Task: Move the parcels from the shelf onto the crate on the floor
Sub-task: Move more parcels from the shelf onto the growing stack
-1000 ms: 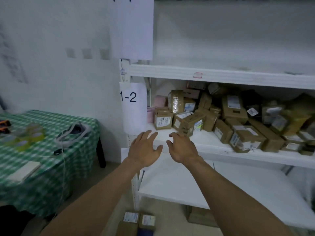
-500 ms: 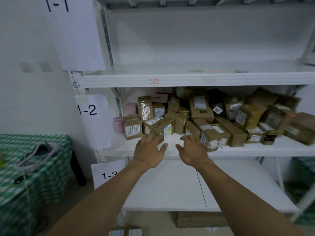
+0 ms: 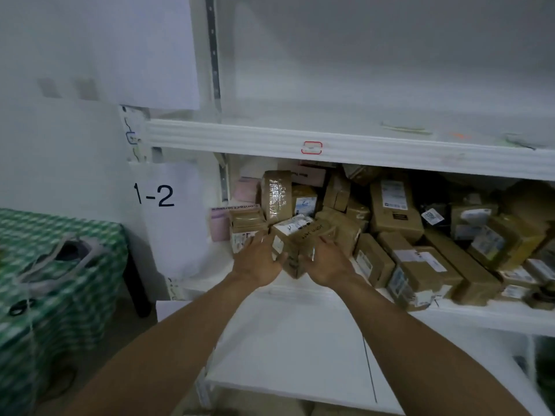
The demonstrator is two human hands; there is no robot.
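Head view: both hands closing on one parcel at the shelf's front edge.
The brown parcel sits between the left hand and right hand, its long axis running away from them; each grip is wide, fingers cupping its sides, on the shelf among others.

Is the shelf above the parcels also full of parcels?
No, the upper shelf looks bare; the parcels crowd only the shelf below it.
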